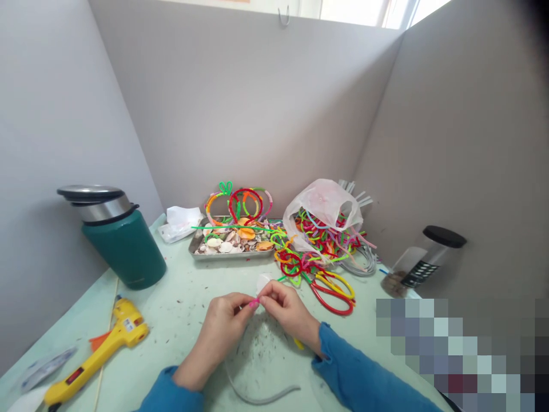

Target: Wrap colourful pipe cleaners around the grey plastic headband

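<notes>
Forearms [199, 361] angled inward, a person's left hand [227, 323] and right hand [288, 309] meet before me, fingertips together, both pinching a small pink piece [254, 302] over the table [171, 343], nearer than the shell tray [234, 256].

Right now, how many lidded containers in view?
2. Teal flask at the left, beyond the yellow glue gun; clear jar with a black lid at the right, near the partition. Any behind the plastic bag would be hidden.
</notes>
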